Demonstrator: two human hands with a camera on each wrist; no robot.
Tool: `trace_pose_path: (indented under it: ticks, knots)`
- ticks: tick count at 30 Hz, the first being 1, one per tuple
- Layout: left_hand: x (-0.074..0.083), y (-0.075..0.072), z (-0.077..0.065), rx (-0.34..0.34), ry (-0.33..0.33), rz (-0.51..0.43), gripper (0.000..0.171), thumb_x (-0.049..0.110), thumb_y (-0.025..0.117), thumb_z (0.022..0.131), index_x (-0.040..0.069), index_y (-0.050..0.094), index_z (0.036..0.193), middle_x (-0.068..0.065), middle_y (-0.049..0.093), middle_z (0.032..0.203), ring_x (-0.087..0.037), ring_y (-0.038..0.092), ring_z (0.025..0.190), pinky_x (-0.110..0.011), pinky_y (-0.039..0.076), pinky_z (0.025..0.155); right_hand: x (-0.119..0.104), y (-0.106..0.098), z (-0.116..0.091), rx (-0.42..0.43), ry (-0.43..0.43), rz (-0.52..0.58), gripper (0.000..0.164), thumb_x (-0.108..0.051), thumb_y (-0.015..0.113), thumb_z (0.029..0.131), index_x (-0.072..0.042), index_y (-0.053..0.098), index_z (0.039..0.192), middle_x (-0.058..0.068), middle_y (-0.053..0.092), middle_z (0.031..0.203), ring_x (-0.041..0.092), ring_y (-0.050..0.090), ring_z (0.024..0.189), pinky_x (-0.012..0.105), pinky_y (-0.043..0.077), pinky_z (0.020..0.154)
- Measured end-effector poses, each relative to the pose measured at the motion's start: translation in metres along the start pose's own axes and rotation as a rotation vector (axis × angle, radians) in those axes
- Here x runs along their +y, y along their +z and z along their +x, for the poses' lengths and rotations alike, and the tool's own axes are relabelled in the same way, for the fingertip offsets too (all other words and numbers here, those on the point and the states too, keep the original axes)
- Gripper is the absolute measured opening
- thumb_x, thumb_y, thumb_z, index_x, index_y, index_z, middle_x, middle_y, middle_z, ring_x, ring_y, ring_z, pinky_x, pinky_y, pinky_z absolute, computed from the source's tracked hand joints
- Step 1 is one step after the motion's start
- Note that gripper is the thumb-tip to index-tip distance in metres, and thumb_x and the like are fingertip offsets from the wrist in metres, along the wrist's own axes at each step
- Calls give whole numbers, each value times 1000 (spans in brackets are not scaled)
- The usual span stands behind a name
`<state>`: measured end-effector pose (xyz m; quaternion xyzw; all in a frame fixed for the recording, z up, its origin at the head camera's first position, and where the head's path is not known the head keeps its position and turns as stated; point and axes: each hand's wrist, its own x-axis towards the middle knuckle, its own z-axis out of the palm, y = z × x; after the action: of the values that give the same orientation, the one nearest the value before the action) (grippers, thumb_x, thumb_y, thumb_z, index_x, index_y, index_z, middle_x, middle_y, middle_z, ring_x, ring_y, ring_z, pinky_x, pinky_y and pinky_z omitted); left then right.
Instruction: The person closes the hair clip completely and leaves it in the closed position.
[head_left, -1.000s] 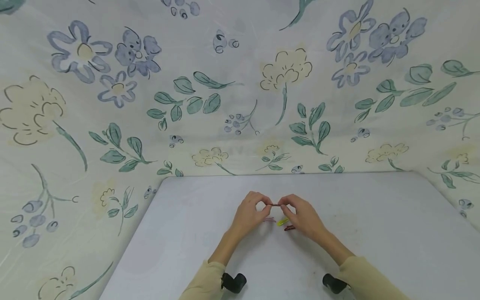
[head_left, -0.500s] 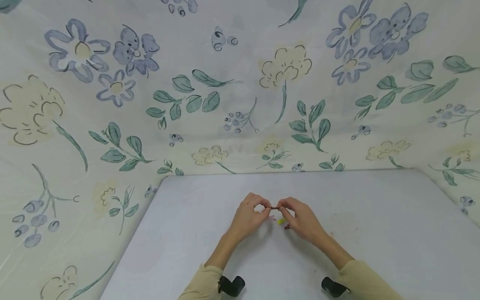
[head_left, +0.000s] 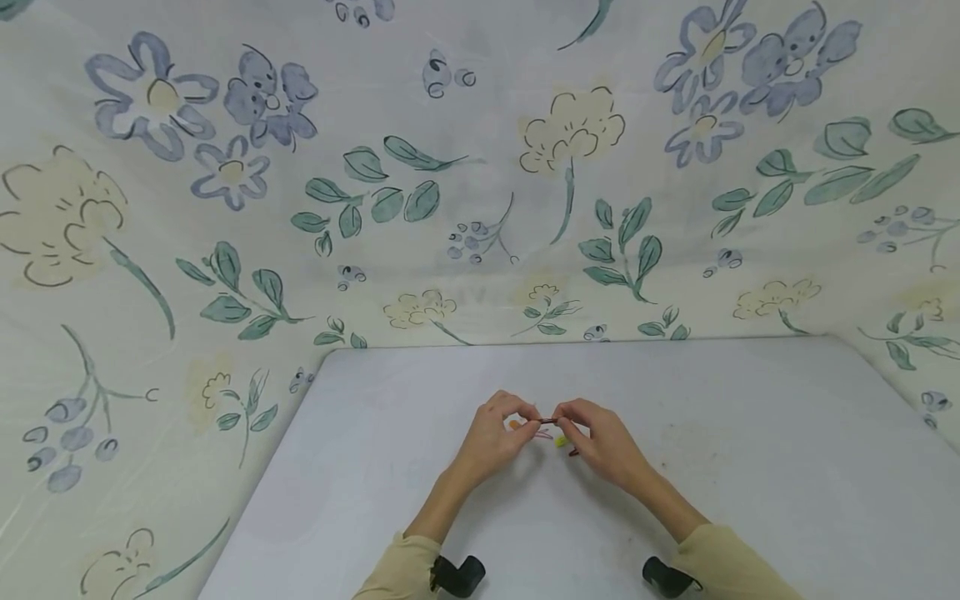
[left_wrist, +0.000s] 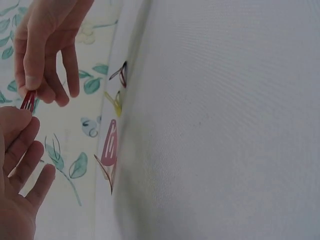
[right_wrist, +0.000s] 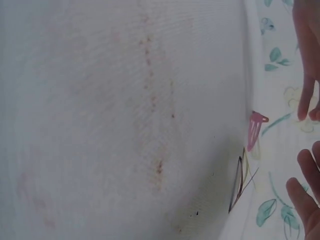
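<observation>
Held up above the table is a small dark-red snap hair clip (head_left: 549, 421), pinched at one end by my left hand (head_left: 486, 437) and at the other by my right hand (head_left: 606, 442). The left wrist view shows this red clip (left_wrist: 28, 101) between thumbs and fingertips, the other fingers loosely spread. More clips lie beneath the hands: an orange one (head_left: 513, 425) by the left hand, a pink one (left_wrist: 110, 145), a yellow one (left_wrist: 115, 103) and a dark-red one (left_wrist: 123, 74) near the right hand. In the right wrist view the held clip is out of sight.
The white table (head_left: 375, 467) extends around both hands, with faint brownish specks (right_wrist: 159, 167) on its surface. A floral sheet (head_left: 480, 183) hangs behind and at the sides. Black wrist-worn devices (head_left: 459, 577) show below the sleeves.
Both hands have come slightly lower and nearer with the clip still pinched between them. The orange clip now shows by the left hand, and more of the yellow and dark-red ones is covered.
</observation>
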<state>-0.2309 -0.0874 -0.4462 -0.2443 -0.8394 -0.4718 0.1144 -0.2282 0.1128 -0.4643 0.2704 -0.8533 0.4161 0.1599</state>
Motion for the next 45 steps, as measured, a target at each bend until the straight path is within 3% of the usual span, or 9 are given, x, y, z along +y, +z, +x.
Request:
trace_pose_path:
  ticks: [6, 13, 20, 29, 34, 37, 45]
  knots:
    - [3, -1, -4, -7, -16, -27, 4, 6, 72, 86, 7, 74, 89, -2, 69, 89, -19, 61, 92, -46, 51, 83, 0, 0, -1, -1, -15, 24, 8, -3, 66, 92, -10, 66, 97, 0, 70, 96, 16, 67, 89, 40, 56, 79]
    - [3, -2, -12, -20, -44, -66, 4, 8, 71, 88, 4, 73, 90, -2, 68, 88, -19, 64, 86, -36, 56, 79, -2, -2, -1, -89, 21, 152, 7, -5, 62, 95, -8, 67, 100, 3, 70, 99, 18, 67, 93, 47, 54, 89]
    - [4, -2, -14, -41, -61, -62, 4, 8, 70, 90, 7, 73, 92, -2, 69, 89, -20, 65, 87, -30, 54, 79, 1, -4, -1, -141, 96, 264, 11, -9, 61, 97, -2, 67, 103, 11, 70, 101, 24, 66, 92, 36, 59, 77]
    - [1, -1, -12, -34, -65, -59, 7, 6, 70, 88, 7, 70, 95, -2, 69, 88, -17, 64, 84, -30, 54, 78, 1, 0, 0, -100, 161, 197, 7, -9, 69, 91, -8, 70, 98, 1, 71, 95, 18, 66, 93, 50, 53, 92]
    - [-2, 0, -13, -20, -81, -69, 7, 7, 70, 89, 8, 71, 96, -2, 70, 90, -18, 64, 85, -30, 55, 79, 1, 3, 0, -101, 140, 106, 9, -9, 73, 89, -11, 71, 98, -1, 71, 95, 14, 66, 87, 33, 58, 79]
    - [-4, 0, -14, -8, -92, -77, 8, 9, 71, 89, 8, 72, 97, -3, 72, 92, -18, 65, 87, -30, 55, 79, -1, 5, 0, -86, 93, 40, 12, -10, 74, 87, -11, 71, 99, -1, 72, 95, 11, 64, 79, 24, 55, 68]
    - [-7, 1, -13, -17, -110, -68, 17, 11, 72, 87, 6, 73, 103, -3, 70, 89, -16, 65, 86, -27, 54, 78, -3, 6, 0, -38, 59, -40, 14, -13, 76, 86, -10, 70, 99, -1, 72, 91, 8, 61, 68, 22, 52, 62]
